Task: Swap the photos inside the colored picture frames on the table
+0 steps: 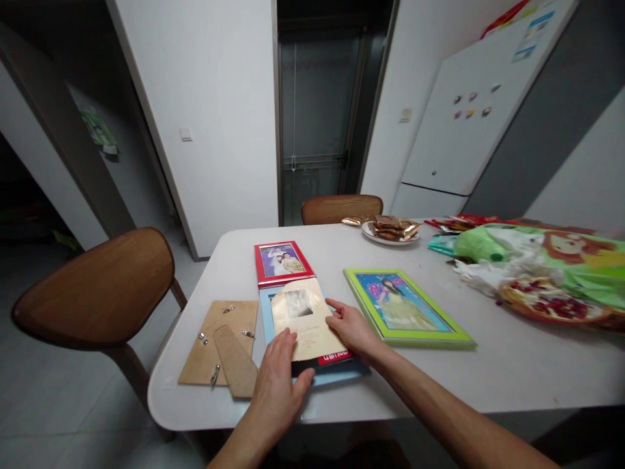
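A cream sheet of paper with a small faded picture lies over a black piece with a red label and a light blue frame. My left hand rests at the sheet's lower left edge, fingers stretched and thumb apart. At its right edge, my right hand has the border between thumb and fingers. Left of these lies a brown backing board with metal clips and a fold-out stand. A red photo frame touches the blue frame's far end. The green photo frame lies to the right.
A white plate of gold-wrapped packets stands at the table's far side. Plastic bags and an opened pomegranate cover the right end. Wooden chairs stand at the left and far side.
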`<state>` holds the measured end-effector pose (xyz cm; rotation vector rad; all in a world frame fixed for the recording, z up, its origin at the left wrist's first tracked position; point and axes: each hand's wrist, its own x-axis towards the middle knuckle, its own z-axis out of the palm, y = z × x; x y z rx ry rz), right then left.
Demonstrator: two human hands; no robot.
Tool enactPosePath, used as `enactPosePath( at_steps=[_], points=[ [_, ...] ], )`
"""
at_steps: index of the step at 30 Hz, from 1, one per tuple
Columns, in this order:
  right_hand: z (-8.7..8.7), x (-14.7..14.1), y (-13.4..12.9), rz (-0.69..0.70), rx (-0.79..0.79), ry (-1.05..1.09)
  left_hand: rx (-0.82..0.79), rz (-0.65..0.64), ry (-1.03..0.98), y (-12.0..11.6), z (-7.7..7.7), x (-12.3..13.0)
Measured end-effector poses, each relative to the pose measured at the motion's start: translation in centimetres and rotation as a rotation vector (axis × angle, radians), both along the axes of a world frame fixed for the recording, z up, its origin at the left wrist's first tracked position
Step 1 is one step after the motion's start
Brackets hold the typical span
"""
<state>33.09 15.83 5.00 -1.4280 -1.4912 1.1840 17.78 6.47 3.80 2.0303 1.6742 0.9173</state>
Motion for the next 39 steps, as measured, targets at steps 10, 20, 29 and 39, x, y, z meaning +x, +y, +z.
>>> enactPosePath(
  at_steps=[10,20,29,39],
  points=[
    [-0.3,1.1,0.4,-0.009,0.057,-0.081,0.01,-0.022,0.151,-0.4,-0.5,-0.1],
    [-0.3,-0.4,0.4,0.072,0.33,-0.433,0.109,-0.025,0.199,0.0,-0.8,-0.5],
    [-1.1,-0.3,-0.7,0.167,0.551,-0.804,0.093,-0.035,0.167,0.4,0.1,-0.4],
    [0.5,3.5,-1.8,0.564,0.425,-0.65,0.063,-0.036,0.262,0.6,0.7,-0.5]
  ],
)
